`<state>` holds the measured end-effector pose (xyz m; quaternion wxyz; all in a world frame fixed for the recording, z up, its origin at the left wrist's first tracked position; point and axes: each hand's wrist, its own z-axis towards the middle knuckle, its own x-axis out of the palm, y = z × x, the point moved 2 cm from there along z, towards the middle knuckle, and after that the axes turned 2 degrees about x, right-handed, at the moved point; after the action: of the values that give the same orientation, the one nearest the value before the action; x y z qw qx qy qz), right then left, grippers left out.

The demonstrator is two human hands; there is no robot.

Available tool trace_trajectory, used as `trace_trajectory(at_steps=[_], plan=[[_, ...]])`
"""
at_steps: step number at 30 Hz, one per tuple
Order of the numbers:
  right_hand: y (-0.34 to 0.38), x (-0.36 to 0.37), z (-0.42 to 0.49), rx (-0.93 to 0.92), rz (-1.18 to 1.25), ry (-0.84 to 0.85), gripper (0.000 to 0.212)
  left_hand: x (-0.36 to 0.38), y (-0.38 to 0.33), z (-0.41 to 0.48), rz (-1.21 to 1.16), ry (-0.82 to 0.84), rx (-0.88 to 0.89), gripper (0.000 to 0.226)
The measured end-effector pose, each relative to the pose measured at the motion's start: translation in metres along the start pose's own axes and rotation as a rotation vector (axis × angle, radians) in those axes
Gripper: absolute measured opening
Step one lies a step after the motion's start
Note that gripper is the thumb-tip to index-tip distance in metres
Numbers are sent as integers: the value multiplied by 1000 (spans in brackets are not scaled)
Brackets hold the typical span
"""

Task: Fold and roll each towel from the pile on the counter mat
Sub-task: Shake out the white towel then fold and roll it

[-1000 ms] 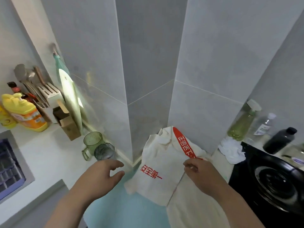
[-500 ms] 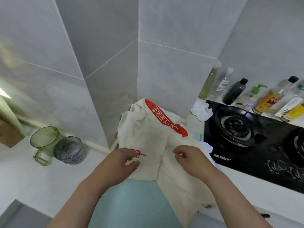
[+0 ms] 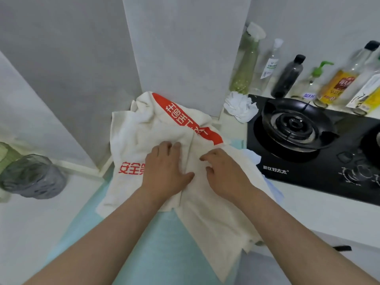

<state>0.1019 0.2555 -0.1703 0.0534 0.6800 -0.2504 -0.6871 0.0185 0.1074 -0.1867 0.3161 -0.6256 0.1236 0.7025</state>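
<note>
1. Head view, the change: a second ago the left hand (image 3: 164, 171) hung in the air, clear of the cloth. Now it lies flat on the cream towel (image 3: 131, 140), fingers (image 3: 164, 148) straight and pressing, holding nothing, with part of the red print hidden beneath it.
2. The right hand (image 3: 228, 173) has come down from the red band (image 3: 185, 118) onto a second towel (image 3: 216, 212), just right of the left fingers. Its fingers are bent with the tips on the cloth. I cannot tell whether they pinch a fold.
3. My reading is that folding has barely begun (nothing folded or rolled is in sight). The hands seem to be parting one towel from the pile.
4. The pile lies under and beyond the fingers, heaped into the corner of the tiled wall (image 3: 185, 48). It drapes back over the teal mat (image 3: 160, 243), which shows bare nearer than the fingers.
5. The bench (image 3: 24, 233) is white. Well left of the fingers stand two cups (image 3: 35, 177). To the right are a black hob (image 3: 308, 171), a crumpled white rag (image 3: 240, 106) and a row of bottles (image 3: 287, 79).
</note>
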Motion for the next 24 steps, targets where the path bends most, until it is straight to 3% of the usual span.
trace_trajectory(at_steps=[4, 7, 15, 24], plan=[[-12, 14, 1, 33, 29, -12, 50, 10, 9, -1, -13, -112, 65, 36], [-17, 17, 4, 33, 44, -28, 48, 7, 17, 2, -101, -132, 67, 12], [-26, 24, 18, 31, -71, -220, 21, -21, 21, -4, -402, -182, 25, 12], [-16, 26, 4, -102, -73, -393, 15, -80, 33, -54, -584, -490, -49, 17]])
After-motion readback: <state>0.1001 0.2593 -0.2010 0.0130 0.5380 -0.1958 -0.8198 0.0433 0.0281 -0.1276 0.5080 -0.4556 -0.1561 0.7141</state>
